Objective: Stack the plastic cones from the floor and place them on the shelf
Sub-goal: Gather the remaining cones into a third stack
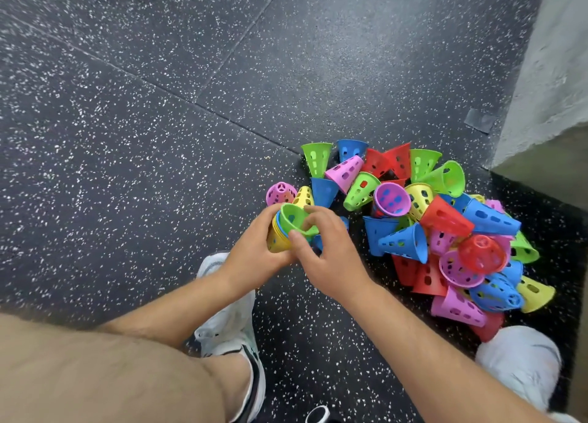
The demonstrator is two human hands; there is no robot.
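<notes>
— What's closest to us?
— A bare thigh (95,368) at the lower left, and beneath the forearms a white shoe (229,327).
— And the hands?
— Centre of the frame. The left hand (254,247) curls round a small stack (276,242) of nested cones, yellow outermost. The right hand (327,257) pinches the rim of a green cone (294,220) between thumb and fingers, at the stack's open end.
— Which step, then?
— Nesting, I'd say, and early. The loose pile (445,225) at centre right on the speckled floor (127,136) is large.
— Next?
— Seat the green one squarely, then free the right hand for another cone from the pile.
</notes>
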